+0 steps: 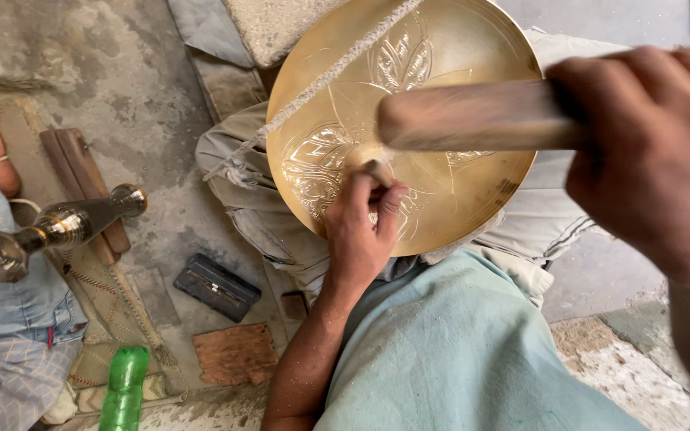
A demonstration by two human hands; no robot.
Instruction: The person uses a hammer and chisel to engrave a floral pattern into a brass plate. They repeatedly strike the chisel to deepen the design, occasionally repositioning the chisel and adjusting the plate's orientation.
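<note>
Brass plate (457, 199), round and wide, rests tilted on the person's lap in the middle of the scene, its engraved leaf patterns facing up; a rough cord (321, 80) runs across its far left rim. It looks stiff and fairly heavy, with a smooth, slippery face that could dent or scratch, so it seems best held by the rim or braced from beneath against the legs. The right hand (648, 152), near the right edge and blurred, has its grip closed tight around a thick wooden mallet (473, 118) that reaches left over the plate. The left hand (361, 227) lies on the plate's near part, its grip pinched narrow on a small chisel (377, 169) whose tip meets the metal. On the concrete floor (137, 88) to the left, another person in blue clothing sits beside a polished metal vase (49, 231). Nearer lie a green plastic bottle (125, 387), a dark flat block (216, 286) and a small brown square of board (235, 353)
</note>
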